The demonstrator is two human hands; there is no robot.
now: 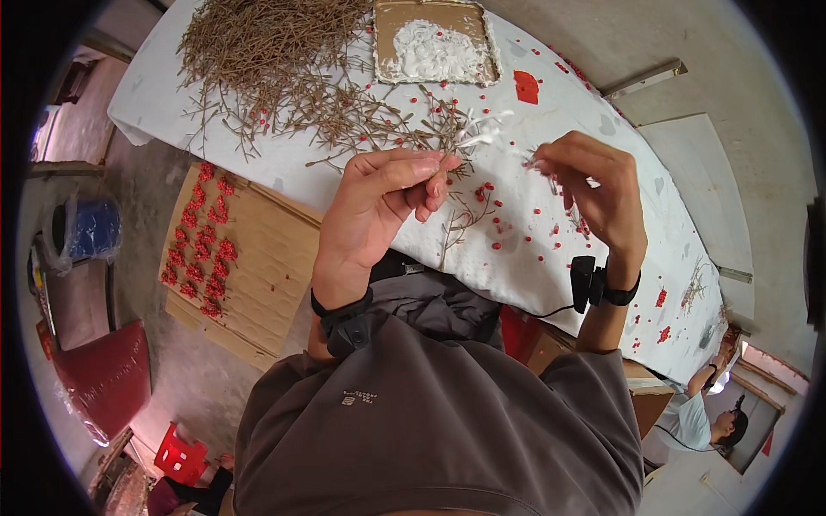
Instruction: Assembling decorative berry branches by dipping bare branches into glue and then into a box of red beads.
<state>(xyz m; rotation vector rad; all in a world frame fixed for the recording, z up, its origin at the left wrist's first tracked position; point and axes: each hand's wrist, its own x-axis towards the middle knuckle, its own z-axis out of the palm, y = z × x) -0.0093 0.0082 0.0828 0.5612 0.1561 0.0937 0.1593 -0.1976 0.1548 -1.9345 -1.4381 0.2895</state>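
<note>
My left hand is pinched on a thin brown branched twig whose tips are coated in thick white paste. To its right, my right hand is raised over the white-covered table with thumb and fingertips drawn together. Whatever sits between those fingertips is too small to make out. Loose red beads lie scattered under and around both hands. Just below the left fingers, a bare twig rests on the cloth beside a few beads.
A large heap of brown twigs covers the far left of the table. Next to it stands a shallow cardboard tray of white paste. Finished-looking red clusters sit on corrugated cardboard at left. Another person is at far right.
</note>
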